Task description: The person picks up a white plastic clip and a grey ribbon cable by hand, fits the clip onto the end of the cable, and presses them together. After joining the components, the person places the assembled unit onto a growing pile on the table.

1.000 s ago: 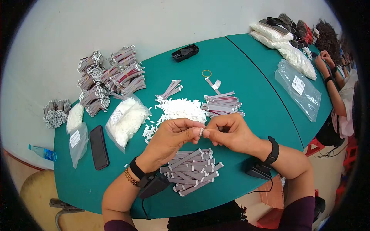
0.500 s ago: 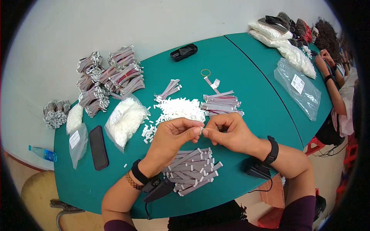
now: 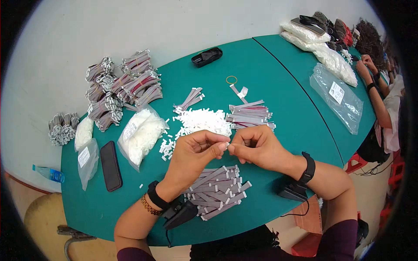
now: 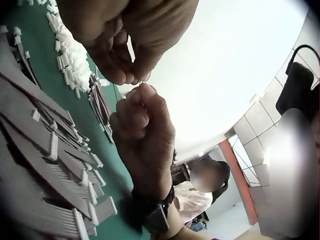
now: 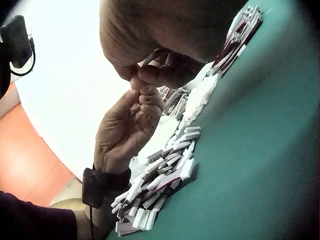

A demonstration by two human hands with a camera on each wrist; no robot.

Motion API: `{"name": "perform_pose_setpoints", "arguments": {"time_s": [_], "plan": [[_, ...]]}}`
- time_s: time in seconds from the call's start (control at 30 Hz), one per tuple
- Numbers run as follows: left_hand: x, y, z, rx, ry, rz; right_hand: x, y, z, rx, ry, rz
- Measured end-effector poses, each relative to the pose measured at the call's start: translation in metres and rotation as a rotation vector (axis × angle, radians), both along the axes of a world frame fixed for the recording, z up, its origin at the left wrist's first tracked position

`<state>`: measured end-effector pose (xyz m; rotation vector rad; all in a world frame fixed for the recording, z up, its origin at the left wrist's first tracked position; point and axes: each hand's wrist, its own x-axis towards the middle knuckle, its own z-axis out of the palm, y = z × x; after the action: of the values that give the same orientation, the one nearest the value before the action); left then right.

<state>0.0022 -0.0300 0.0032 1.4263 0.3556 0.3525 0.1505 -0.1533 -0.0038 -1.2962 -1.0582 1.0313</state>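
Both hands meet fingertip to fingertip above the table. My left hand (image 3: 191, 158) pinches a small white connector (image 3: 227, 145) between thumb and forefinger, most of it hidden by the fingertips. The right hand (image 3: 263, 150) pinches at the same piece from the other side, its other fingers curled in. In the left wrist view the right hand (image 4: 145, 127) comes up from below to the left fingertips. Right below the hands lies a pile of flat grey ribbon cables (image 3: 217, 191) with white end connectors. Just beyond them is a heap of loose white connectors (image 3: 202, 122).
More ribbon cables (image 3: 250, 115) lie behind the right hand, and bundled cables (image 3: 126, 82) are stacked at the far left. A clear bag of white parts (image 3: 141, 135) and a phone (image 3: 111, 165) lie on the left. An empty plastic bag (image 3: 337, 98) lies at right, near another person's arm (image 3: 379, 100).
The hands stay together with only slight finger movement. The white connector shows less between the fingertips than before. The left wrist has turned a little.
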Motion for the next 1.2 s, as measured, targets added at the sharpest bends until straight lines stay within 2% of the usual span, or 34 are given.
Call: {"name": "perform_pose_setpoints", "arguments": {"time_s": [0.17,0.37,0.67,0.87,0.97,1.07,1.2], "plan": [[-0.0006,-0.0001,0.0004,0.001,-0.021,0.000,0.0005,0.0004,0.0012,-0.016,0.045,0.019],[-0.0005,0.0033,-0.0018,-0.071,0.021,-0.021,0.0006,-0.0005,0.0001,0.032,-0.024,0.005],[-0.0006,-0.0005,-0.0018,0.048,-0.030,0.002,0.0009,-0.0002,-0.0020,0.010,0.006,0.028],[0.0008,-0.0038,-0.0015,0.057,-0.074,0.030,0.0019,0.0004,-0.0005,-0.015,0.041,0.066],[-0.0001,0.0004,-0.0027,0.061,-0.031,-0.012,-0.0002,-0.0006,-0.0032,0.051,-0.050,0.020],[0.0001,0.0007,-0.0035,0.071,-0.015,-0.023,0.0002,-0.0012,-0.0014,-0.013,0.011,0.052],[0.0010,0.0019,-0.0040,0.005,-0.026,-0.024,0.0004,-0.0006,0.0012,-0.002,-0.015,0.047]]}}
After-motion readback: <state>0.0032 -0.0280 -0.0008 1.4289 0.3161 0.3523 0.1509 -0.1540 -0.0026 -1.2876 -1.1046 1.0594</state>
